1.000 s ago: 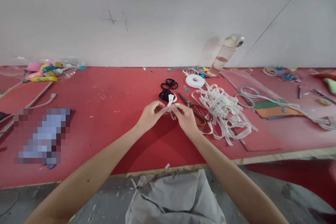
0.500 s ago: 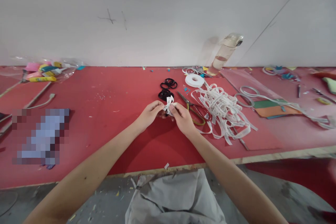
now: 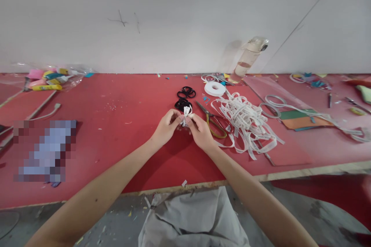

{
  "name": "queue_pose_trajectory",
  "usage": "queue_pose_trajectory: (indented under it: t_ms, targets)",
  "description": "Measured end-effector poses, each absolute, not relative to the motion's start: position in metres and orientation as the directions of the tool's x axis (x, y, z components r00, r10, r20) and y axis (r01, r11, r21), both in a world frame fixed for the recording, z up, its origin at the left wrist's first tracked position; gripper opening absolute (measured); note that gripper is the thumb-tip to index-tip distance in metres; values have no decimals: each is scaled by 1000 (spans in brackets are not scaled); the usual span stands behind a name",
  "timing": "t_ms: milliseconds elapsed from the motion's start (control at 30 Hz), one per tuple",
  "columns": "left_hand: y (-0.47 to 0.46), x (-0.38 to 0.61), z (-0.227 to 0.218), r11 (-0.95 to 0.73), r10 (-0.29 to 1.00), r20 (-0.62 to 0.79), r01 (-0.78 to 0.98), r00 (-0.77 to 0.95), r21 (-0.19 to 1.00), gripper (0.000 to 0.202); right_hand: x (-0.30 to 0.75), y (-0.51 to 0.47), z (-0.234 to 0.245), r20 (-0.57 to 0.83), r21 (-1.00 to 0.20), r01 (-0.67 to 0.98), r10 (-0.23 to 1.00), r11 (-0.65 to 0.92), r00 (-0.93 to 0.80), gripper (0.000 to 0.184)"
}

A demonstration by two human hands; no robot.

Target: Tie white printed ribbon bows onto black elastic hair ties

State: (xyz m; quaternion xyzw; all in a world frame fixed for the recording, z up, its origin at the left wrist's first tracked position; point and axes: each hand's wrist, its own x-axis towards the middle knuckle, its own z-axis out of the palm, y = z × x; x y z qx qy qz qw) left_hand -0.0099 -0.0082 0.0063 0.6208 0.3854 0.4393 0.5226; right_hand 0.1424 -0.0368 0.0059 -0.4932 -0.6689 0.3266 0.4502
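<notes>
Between my hands is a white printed ribbon (image 3: 187, 110), looped like a bow, held just above the red table. My left hand (image 3: 170, 125) pinches it from the left, and my right hand (image 3: 199, 129) pinches it from the right, thumbs almost meeting. The fingers hide much of the ribbon's lower part. Right behind it lies a bunch of black hair ties (image 3: 181, 104), with several more black hair ties (image 3: 187, 92) farther back. Scissors (image 3: 215, 122) with yellow and red handles lie beside my right hand.
A heap of white printed ribbon (image 3: 246, 115) spreads to the right, with a white ribbon roll (image 3: 215, 88) behind it. A bottle (image 3: 246, 61) stands by the wall. On the left are a blurred-out object (image 3: 48, 150) and a plastic bag of coloured items (image 3: 52, 78).
My left thumb and fingers have moved right, in closer to my right thumb, covering more of the ribbon's middle. The ribbon loops look more gathered. Nothing on the table has moved.
</notes>
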Motion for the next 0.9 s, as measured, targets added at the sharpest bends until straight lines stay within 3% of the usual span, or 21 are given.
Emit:
queue_pose_trajectory:
  t_ms: [200,367,500,733,900]
  targets:
    - [-9,-3,-3,-99,973,103,-32,205,995,25,138,-38,4,369,-796,448,913,407,-175,28]
    - [-10,-6,0,-220,972,203,154,119,963,25,134,-41,1,403,-713,503,873,488,-276,21]
    - [-13,-8,7,-264,964,253,259,77,929,24,131,-44,2,393,-692,557,887,459,-244,21]
    - [-18,-7,9,-231,972,236,287,17,930,26,122,-48,1,454,-557,674,857,485,-242,17]
    - [-15,-10,8,-238,965,264,410,-6,880,30,118,-47,-2,494,-505,694,832,512,-254,20]
